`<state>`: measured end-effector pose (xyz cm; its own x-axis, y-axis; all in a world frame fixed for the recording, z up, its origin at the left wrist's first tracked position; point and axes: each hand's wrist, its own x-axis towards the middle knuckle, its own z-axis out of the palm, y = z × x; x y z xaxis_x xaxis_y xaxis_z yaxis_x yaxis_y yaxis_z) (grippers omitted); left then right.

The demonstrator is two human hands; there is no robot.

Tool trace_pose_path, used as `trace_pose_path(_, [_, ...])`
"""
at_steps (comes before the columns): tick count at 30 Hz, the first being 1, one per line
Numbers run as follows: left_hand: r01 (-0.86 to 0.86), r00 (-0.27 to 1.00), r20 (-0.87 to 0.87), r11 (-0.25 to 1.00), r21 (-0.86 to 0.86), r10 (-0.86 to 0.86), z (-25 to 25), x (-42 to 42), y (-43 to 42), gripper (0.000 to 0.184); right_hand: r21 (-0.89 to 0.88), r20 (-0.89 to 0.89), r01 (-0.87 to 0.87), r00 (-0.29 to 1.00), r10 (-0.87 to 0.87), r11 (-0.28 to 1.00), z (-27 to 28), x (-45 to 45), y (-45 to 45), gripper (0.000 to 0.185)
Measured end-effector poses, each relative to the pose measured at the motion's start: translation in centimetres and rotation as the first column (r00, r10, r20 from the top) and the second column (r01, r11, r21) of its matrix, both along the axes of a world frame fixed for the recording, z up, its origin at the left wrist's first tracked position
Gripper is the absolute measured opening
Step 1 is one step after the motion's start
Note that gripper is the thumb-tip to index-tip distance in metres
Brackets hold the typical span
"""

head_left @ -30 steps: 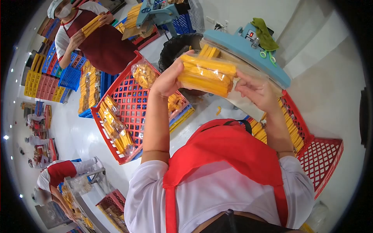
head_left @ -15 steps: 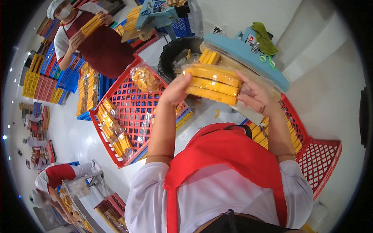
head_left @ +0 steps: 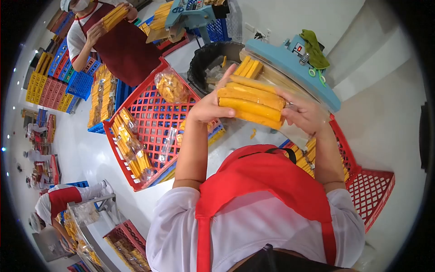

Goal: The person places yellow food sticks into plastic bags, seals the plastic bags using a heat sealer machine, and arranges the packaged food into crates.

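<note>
Between my hands is a clear plastic pack of thick yellow sticks (head_left: 251, 102), lying roughly level in front of the sealing machine. My left hand (head_left: 212, 105) grips its left end, thumb on the near face. Around the right end my right hand (head_left: 304, 111) is closed, with loose plastic by its fingers. Behind the pack, more yellow sticks (head_left: 249, 68) lie beside the light-blue machine (head_left: 297, 72). Left of my left hand, a red crate (head_left: 149, 115) holds bagged yellow sticks (head_left: 131, 143) and a round bag of yellow pieces (head_left: 171, 87).
A black-lined bin (head_left: 199, 68) stands behind my left hand. At right are red crates (head_left: 371, 188), one with yellow sticks. A co-worker (head_left: 127, 54) at upper left holds yellow sticks near another blue machine (head_left: 192, 18). Another person (head_left: 65, 199) bends over a table at lower left.
The pack has turned in my hands and its sticks now tilt slightly down to the right. My left fingers have spread up behind it. The whole view has shifted slightly.
</note>
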<state>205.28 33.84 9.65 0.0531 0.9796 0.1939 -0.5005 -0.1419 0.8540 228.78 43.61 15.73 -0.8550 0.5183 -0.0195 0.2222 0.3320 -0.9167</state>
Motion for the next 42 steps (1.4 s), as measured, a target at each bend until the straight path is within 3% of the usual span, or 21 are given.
trace_pose_path(2, [0.005, 1.0, -0.027, 0.999, 0.032, -0.005, 0.3, 0.4, -0.1, 0.099, 0.035, -0.002, -0.019, 1.0, 0.019, 0.999, 0.6, 0.0, -0.2, 0.034])
trace_pose_path(4, [-0.065, 0.998, -0.03, 0.997, -0.039, 0.063, 1.0, 0.6, -0.2, 0.104, 0.071, -0.006, -0.04, 0.999, 0.041, 0.997, 0.4, -0.2, 0.0, 0.034])
trace_pose_path(6, [-0.101, 0.995, -0.001, 0.994, -0.03, 0.101, 0.2, 0.4, -0.4, 0.103, 0.321, -0.186, -0.057, 0.975, 0.121, 0.945, -0.7, -0.4, 0.5, 0.032])
trace_pose_path(9, [-0.14, 0.99, 0.012, 0.99, -0.001, 0.14, 0.2, 0.1, -1.0, 0.103, 0.362, -0.119, -0.03, 0.99, 0.078, 0.932, -0.5, -0.1, 0.3, 0.032])
trace_pose_path(13, [-0.143, 0.989, 0.048, 0.99, 0.016, 0.142, 1.3, 0.0, -2.0, 0.102, 0.383, -0.175, -0.081, 0.972, 0.158, 0.92, -0.8, 0.2, 0.2, 0.034])
trace_pose_path(15, [-0.131, 0.989, 0.077, 0.991, 0.013, 0.129, 1.4, -0.1, -2.4, 0.102, 0.115, -0.244, -0.084, 0.964, 0.11, 0.99, -1.2, -0.1, 0.0, 0.036])
trace_pose_path(18, [-0.069, 0.998, -0.006, 0.996, 0.049, 0.069, 1.7, -0.4, -2.8, 0.098, 0.039, -0.27, -0.025, 0.962, 0.035, 0.999, -1.1, -0.1, 0.0, 0.037])
trace_pose_path(22, [-0.148, 0.986, 0.091, 0.983, 0.105, 0.139, 1.4, -1.2, -2.3, 0.091, 0.08, -0.235, -0.078, 0.967, 0.095, 0.994, -0.5, 0.8, 1.4, 0.038])
trace_pose_path(24, [-0.205, 0.972, 0.144, 0.97, 0.132, 0.186, 1.5, -1.9, -2.6, 0.089, -0.001, -0.483, -0.103, 0.871, 0.09, 0.995, -0.1, 0.8, 1.5, 0.036])
trace_pose_path(25, [-0.246, 0.965, 0.126, 0.957, 0.152, 0.228, 1.5, -2.3, -2.7, 0.088, 0.002, -0.488, -0.103, 0.868, 0.091, 0.995, 0.0, 0.5, 1.3, 0.036])
trace_pose_path(28, [-0.298, 0.954, 0.076, 0.936, 0.19, 0.289, 1.8, -3.1, -3.0, 0.088, -0.174, -0.541, -0.01, 0.836, -0.087, 0.985, -0.2, 0.0, 0.4, 0.035])
trace_pose_path(30, [-0.298, 0.946, -0.044, 0.916, 0.27, 0.321, 2.1, -3.7, -3.1, 0.088, -0.476, -0.523, -0.183, 0.845, -0.11, 0.86, -0.4, 0.5, 0.8, 0.036])
trace_pose_path(34, [-0.25, 0.961, -0.053, 0.932, 0.263, 0.273, 1.3, -4.0, -3.1, 0.087, -0.454, -0.45, -0.134, 0.888, -0.097, 0.881, 0.8, 1.6, 0.0, 0.037])
trace_pose_path(35, [-0.248, 0.962, -0.052, 0.934, 0.256, 0.269, 0.9, -4.1, -3.0, 0.087, -0.01, -0.443, -0.069, 0.895, 0.057, 0.998, 1.5, 2.0, -0.2, 0.037])
trace_pose_path(36, [-0.254, 0.965, 0.001, 0.928, 0.272, 0.264, 0.5, -4.1, -2.9, 0.087, 0.442, -0.364, -0.016, 0.91, 0.196, 0.897, 2.0, 2.3, -0.2, 0.036])
trace_pose_path(40, [-0.293, 0.952, 0.166, 0.919, 0.263, 0.256, -0.4, -4.1, -2.6, 0.087, 0.504, -0.408, -0.08, 0.855, 0.319, 0.86, 1.8, 3.3, 0.2, 0.032])
trace_pose_path(41, [-0.286, 0.954, 0.163, 0.922, 0.26, 0.25, -0.4, -4.0, -2.5, 0.087, 0.063, -0.51, -0.044, 0.857, 0.069, 0.997, 1.1, 3.3, -0.4, 0.029])
trace_pose_path(42, [-0.284, 0.957, 0.127, 0.922, 0.262, 0.259, -0.3, -3.9, -2.3, 0.087, -0.393, -0.491, -0.011, 0.848, -0.199, 0.92, 0.8, 3.3, -0.8, 0.025])
